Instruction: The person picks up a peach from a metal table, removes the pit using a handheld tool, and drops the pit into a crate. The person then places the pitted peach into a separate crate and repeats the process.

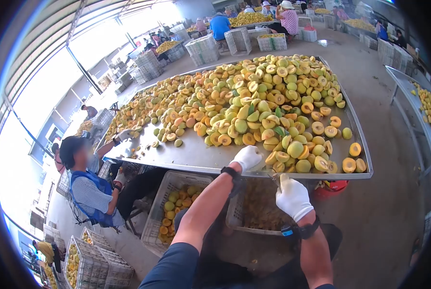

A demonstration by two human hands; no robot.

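Observation:
A big heap of yellow-green stone fruit [244,103], much of it cut in halves, covers most of a raised-edge metal table [196,155]. My left hand [248,158], in a white glove, is at the near edge beside the heap. Its fingers are curled, and whatever they may hold is hidden. Lower and to the right, my gloved right hand [293,197] is closed on a small metal tool [275,178], whose tip points up toward the table rim. The tool's exact kind is too blurred to tell. Several cut halves [349,164] lie near the right corner.
Under the table stand a crate of fruit [152,212], a crate with brownish contents [234,212] and a red bucket [332,187]. A co-worker [97,188] sits at the left, one gloved hand on the table. Stacked crates [95,262] and other people are farther off.

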